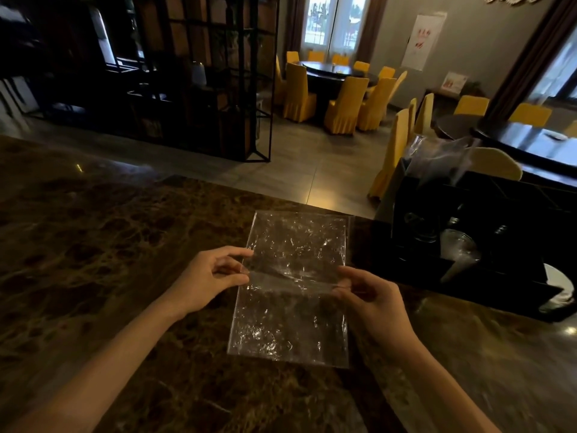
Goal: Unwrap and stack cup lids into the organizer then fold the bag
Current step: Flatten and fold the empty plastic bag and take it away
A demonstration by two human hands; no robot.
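A clear, crinkled plastic bag (290, 307) lies flat on the dark marbled counter (109, 245), long side running away from me. My left hand (212, 276) pinches its left edge near the middle. My right hand (371, 295) pinches the right edge at the same height, and a crease runs across the bag between them. The black organizer (487, 245) stands to the right on the counter. Clear cup lids (459, 248) sit stacked in one of its compartments.
More clear plastic (437, 157) sticks up from the organizer's top. A white lid or plate edge (562, 289) shows at the organizer's near right corner. The counter's far edge runs just behind the bag. Beyond it are yellow-covered chairs (343, 104) and dark tables.
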